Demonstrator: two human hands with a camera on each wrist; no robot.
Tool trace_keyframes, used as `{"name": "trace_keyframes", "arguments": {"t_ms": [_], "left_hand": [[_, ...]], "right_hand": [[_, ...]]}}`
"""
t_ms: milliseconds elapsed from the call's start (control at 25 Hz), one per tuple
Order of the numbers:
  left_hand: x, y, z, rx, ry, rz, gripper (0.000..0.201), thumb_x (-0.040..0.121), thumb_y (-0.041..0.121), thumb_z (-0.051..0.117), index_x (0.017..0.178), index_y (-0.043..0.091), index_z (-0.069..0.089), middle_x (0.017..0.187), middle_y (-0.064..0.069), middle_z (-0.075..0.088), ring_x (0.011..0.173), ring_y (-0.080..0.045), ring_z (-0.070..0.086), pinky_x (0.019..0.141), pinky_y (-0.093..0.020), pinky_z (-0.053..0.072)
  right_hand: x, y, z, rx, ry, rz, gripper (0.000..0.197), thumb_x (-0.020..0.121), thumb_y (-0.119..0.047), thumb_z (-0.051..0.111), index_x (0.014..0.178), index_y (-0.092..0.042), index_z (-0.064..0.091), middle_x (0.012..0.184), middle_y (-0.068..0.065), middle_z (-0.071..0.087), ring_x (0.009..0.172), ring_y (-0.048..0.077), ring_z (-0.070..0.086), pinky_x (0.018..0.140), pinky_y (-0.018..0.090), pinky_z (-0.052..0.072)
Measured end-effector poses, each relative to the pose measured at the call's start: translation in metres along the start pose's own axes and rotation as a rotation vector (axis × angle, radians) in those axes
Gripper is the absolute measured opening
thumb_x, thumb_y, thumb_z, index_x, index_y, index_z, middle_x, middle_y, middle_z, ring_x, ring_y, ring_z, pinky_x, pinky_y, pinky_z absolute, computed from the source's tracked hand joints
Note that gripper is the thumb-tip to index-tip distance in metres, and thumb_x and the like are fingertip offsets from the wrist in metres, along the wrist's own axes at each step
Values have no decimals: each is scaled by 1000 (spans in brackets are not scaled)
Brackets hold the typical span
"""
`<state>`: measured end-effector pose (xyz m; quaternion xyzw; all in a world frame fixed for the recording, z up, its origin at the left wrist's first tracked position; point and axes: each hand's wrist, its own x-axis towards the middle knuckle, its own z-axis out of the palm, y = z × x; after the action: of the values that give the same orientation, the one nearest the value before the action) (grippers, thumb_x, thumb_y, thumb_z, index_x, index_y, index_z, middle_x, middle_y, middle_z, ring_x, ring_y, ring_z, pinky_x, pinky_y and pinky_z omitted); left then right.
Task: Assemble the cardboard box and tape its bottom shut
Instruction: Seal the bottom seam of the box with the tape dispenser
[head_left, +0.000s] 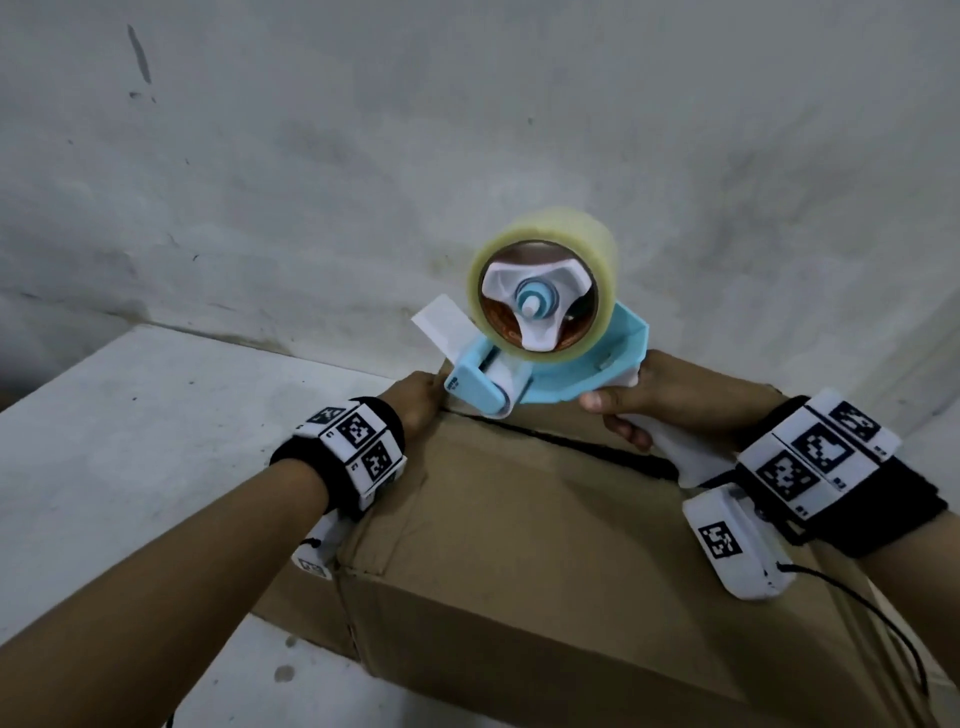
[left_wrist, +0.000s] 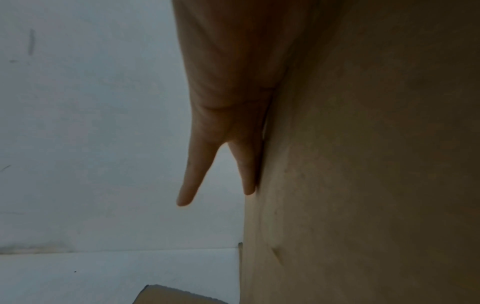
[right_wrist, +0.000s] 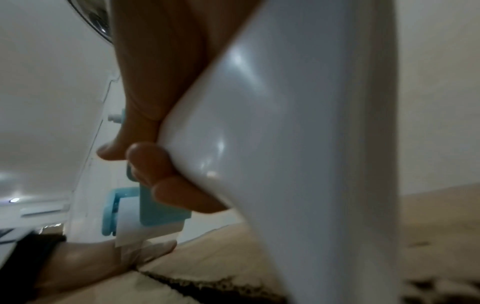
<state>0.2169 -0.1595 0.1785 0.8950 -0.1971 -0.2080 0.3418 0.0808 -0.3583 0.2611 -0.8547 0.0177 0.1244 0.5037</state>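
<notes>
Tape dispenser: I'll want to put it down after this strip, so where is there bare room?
Free: the white surface left of the cardboard box, up to the wall. Crowded: the box's top, where the left hand, the right hand and the tape dispenser meet at the seam.

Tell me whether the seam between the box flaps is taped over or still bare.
Still bare along its visible stretch: the seam shows as a dark gap in the cardboard box, and the tape dispenser is only at its far end.
</notes>
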Motion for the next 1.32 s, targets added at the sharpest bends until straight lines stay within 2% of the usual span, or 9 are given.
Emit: {"name": "trace_keyframes", "arguments": {"t_ms": [80,200,400,520,680,840,1040,1240,1320], "left_hand": [[0,0,1,-1,-2,-8,44,99,24,26,117,-3,55,128,-22,55,116,-32,52,102,-39,39],[-2,4,2,21,13,-16,46,99,27,26,115,-5,55,126,-22,55,115,-33,52,98,-36,38],[-4,10,6,32,17,-41,63,96,47,25,114,-4,57,121,-23,58,105,-32,56,87,-33,39],[-3,10,7,37,24,-42,63,95,48,26,114,-2,59,121,-22,59,108,-34,56,95,-36,40],[-3,10,5,37,44,-71,62,94,49,28,116,-1,59,121,-22,60,108,-34,57,99,-38,42],[-9,17,5,58,38,-84,62,96,47,26,119,-1,57,123,-23,58,111,-35,55,98,-36,39],[-10,22,7,117,52,-112,61,97,45,25,122,-2,55,128,-23,54,116,-35,52,99,-34,37],[-15,27,8,128,46,-125,60,97,45,24,123,1,55,130,-22,54,117,-34,52,101,-35,35],[-21,32,9,272,63,-148,59,96,47,20,132,8,47,136,-18,50,123,-32,48,105,-38,30]], "right_hand": [[-4,0,4,26,-2,-31,20,71,-29,67,64,-16,52,51,7,43,41,11,42,41,20,36],[-12,-1,4,62,33,-38,19,69,-24,65,63,-14,50,45,2,41,38,8,40,38,18,33],[-37,1,-17,42,20,0,25,60,-41,73,54,-23,57,46,2,46,40,11,42,40,20,37],[-43,7,-19,-19,-4,-16,28,73,-38,73,50,-30,59,47,2,48,43,13,44,45,24,38],[-68,12,-35,38,39,1,23,56,-45,73,50,-28,59,49,6,44,41,11,42,41,20,38],[-92,29,-44,-12,42,4,50,43,-64,78,52,-20,55,48,2,48,41,10,44,42,18,39],[-100,41,-52,8,51,-21,39,54,-50,73,54,-16,53,47,2,48,41,9,44,42,20,36],[-123,61,-70,53,21,-70,39,52,-53,79,51,-20,57,44,4,48,41,12,43,43,23,36],[-118,72,-69,52,49,-78,34,50,-47,82,54,-23,58,45,3,46,40,10,42,40,21,35]]}}
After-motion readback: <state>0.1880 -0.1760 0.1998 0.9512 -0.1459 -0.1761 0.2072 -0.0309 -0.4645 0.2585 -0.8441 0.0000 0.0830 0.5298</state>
